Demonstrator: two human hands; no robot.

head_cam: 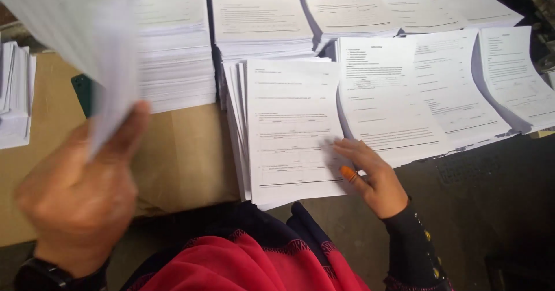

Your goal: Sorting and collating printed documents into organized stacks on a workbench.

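No containers in view; printed paper stacks (173, 54) cover brown desk (185, 158). Your left hand (81, 192) raised at left, blurred, thumb and fingers clamped on sheaf of sheets (87, 42) held up above desk. Your right hand (370, 175) lies flat, fingers spread apart, fingertips touching right edge of nearest stack (292, 129), white pages with lines of black print, fanned at its left edge.
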